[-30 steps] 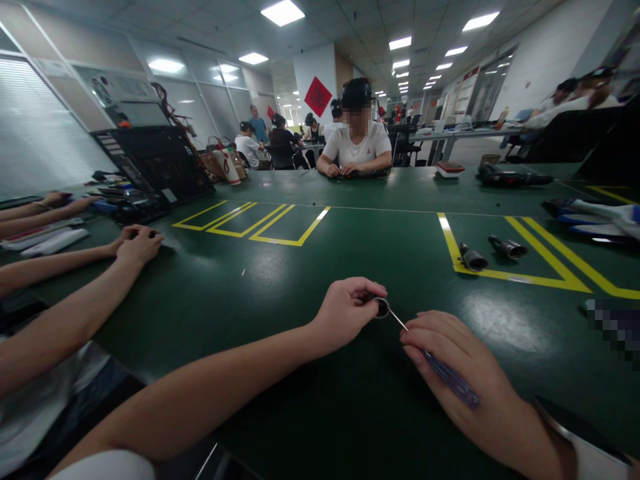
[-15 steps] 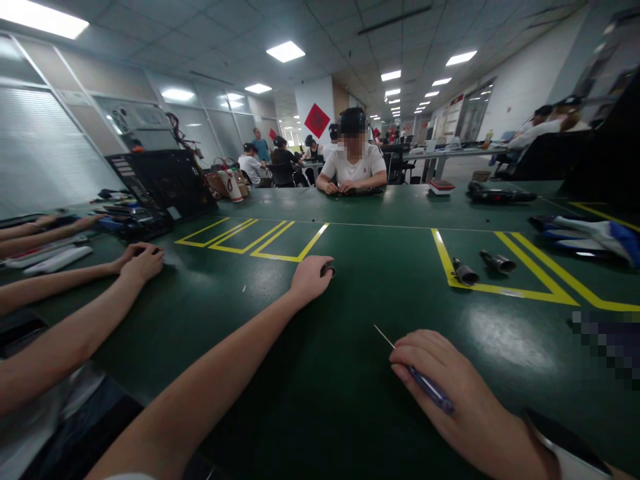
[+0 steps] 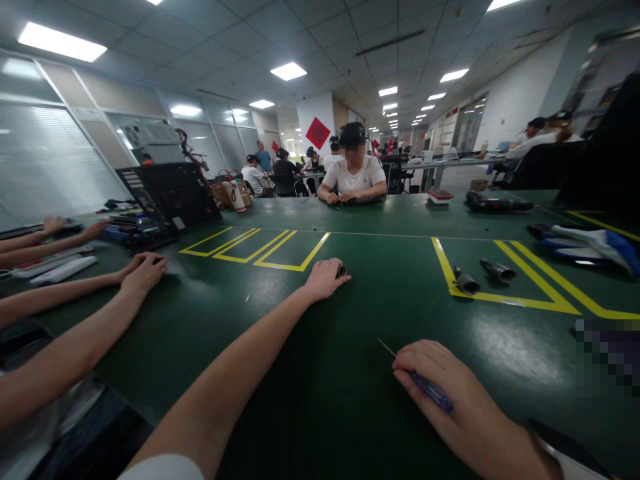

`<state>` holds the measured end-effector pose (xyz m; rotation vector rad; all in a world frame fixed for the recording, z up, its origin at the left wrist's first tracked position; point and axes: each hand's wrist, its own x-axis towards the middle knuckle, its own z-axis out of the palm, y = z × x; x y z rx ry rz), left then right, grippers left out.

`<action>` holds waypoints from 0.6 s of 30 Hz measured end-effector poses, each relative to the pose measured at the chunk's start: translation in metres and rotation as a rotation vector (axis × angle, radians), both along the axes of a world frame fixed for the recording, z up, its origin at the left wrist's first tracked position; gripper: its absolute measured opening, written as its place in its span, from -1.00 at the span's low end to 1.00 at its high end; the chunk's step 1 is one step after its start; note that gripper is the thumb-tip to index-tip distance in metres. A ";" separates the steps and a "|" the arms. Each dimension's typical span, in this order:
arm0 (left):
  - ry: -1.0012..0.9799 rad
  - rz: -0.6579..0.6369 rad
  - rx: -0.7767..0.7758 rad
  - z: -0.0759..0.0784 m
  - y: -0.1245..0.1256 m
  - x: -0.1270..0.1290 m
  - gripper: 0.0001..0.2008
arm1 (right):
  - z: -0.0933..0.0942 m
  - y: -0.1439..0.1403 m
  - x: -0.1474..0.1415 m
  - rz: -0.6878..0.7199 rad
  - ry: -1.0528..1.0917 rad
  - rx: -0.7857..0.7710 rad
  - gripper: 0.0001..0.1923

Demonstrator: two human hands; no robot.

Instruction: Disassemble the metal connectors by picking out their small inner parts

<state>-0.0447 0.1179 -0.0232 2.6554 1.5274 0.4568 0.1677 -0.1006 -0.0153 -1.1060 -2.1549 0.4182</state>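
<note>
**Left hand on a small ring, right hand on a thin blue driver**

The person's left hand (image 3: 324, 280) reaches far out over the dark green matte table (image 3: 350, 373), at about 12 o'clock from the body. Its fingers curl down around a small dark metal ring-shaped part (image 3: 341, 271), which sits on the table at the fingertips and touches them. Only the edge of the part shows beyond the fingers.

The right hand (image 3: 450, 393) lies nearer, at about 4 o'clock from the left hand and well apart from it. It is closed around a slim blue-handled precision screwdriver (image 3: 430, 393); the handle lies across the fingers and the thin steel shaft points out toward 10 o'clock, its tip just above or on the table, which of the two I cannot tell.

At 2 o'clock from the left hand, two short grey metal cylinders (image 3: 483, 277) lie beside yellow tape lines (image 3: 445, 267). More yellow tape rectangles (image 3: 260, 250) lie at 11 o'clock. At 9 o'clock a co-worker's bare arms (image 3: 75, 307) rest on the table, hands together. Beyond them stands an open black computer case (image 3: 170, 197). At 12 o'clock, across the table, sits a person in a white shirt (image 3: 356, 177).
</note>
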 end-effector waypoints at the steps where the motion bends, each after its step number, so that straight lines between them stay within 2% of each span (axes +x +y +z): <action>1: -0.007 0.005 0.006 0.001 0.002 0.004 -0.65 | 0.000 0.000 0.000 -0.006 0.012 -0.012 -0.86; 4: -0.043 0.008 0.011 0.002 0.003 0.020 -0.65 | 0.001 0.002 0.004 -0.029 0.102 -0.028 -0.86; 7: -0.118 -0.039 -0.022 0.001 -0.012 0.039 -0.62 | 0.004 0.004 0.011 -0.069 0.279 -0.009 -0.89; 11: -0.364 -0.257 -0.241 0.000 -0.052 0.061 -0.56 | -0.001 0.010 0.025 -0.081 0.530 -0.032 -0.84; 14: -0.401 -0.407 -0.290 0.002 -0.084 0.067 -0.68 | -0.008 0.014 0.031 -0.083 0.672 -0.075 -0.79; 18: -0.451 -0.491 -0.340 0.004 -0.107 0.067 -0.76 | -0.007 0.010 0.029 -0.111 0.636 -0.149 -0.81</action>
